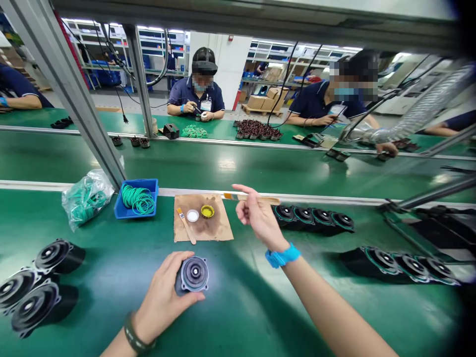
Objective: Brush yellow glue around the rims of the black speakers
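Observation:
My left hand (169,280) is wrapped around a black round motor-like housing (195,273), standing on the green bench with its ringed face up. In my right hand (256,213) a small brush (269,200) is held between thumb and fingers, bristles to the left, index finger stretched out. Beyond the housing lies a stained cardboard sheet (223,232). On it sit a yellow cap with yellow contents (207,211), a small white dish (192,215) and a second brush (187,226).
A blue bin (118,210) holds green rings (139,199), beside a plastic bag of green rings (87,198). More housings stand at the left (40,302) and in two rows at the right (320,218). A metal post (80,94) rises at left. Co-workers (197,94) sit across the bench.

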Demonstrator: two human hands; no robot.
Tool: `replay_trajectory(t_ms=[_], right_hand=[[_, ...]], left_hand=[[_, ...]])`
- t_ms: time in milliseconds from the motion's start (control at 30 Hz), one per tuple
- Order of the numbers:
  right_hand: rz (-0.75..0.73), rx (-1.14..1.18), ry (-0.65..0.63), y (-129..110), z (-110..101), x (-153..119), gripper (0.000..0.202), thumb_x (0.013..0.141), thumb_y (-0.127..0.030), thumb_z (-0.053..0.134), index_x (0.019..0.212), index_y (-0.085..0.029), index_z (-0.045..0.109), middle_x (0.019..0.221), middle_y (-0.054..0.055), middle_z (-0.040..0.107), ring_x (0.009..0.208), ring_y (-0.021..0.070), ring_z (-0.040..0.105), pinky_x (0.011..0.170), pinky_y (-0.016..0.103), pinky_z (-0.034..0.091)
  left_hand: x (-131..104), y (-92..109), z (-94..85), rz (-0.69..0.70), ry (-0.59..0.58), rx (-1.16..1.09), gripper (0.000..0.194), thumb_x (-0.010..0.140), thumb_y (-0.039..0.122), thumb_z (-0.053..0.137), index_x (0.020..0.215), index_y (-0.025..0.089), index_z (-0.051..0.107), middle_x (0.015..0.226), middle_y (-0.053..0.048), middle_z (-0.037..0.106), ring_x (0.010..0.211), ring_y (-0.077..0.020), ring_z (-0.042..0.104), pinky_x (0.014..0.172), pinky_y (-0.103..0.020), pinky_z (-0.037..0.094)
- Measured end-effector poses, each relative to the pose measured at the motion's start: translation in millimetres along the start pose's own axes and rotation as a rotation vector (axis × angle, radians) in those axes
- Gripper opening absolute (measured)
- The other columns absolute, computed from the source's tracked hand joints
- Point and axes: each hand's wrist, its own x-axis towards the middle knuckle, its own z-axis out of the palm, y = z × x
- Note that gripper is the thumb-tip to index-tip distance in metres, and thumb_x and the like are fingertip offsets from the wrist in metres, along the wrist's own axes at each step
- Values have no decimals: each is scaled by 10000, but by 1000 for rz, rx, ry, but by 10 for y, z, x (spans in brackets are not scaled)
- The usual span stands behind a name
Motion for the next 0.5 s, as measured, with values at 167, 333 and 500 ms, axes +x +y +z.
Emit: replay_trajectory(t_ms=[167,333,500], right_hand=[[-20,-282,13,268,157,287,651,933,-685,283,808,-153,638,569,-2,460,510,117,459,507,236,351],[-58,-456,-55,361,300,379,495,963,-556,353,757,-174,592,625,25,558,609,162,561,652,265,404],[-105,-560,-110,345,388,411,398,985,-425,348,738,-185,547,727,55,617,701,195,608,711,280,411]], left_hand=[[-49,-46,79,-10,40,-27,599,784,381,753,1296,248,473,1227,-99,614,1112,-254,619,908,-389,549],[-80,-47,52,-6,48,-3,683,775,383,761,1354,256,422,1212,-90,633,1087,-253,627,892,-389,554],[-50,-36,35,5,36,4,638,787,418,746,1321,250,442,1180,-83,640,1060,-246,630,863,-381,560]])
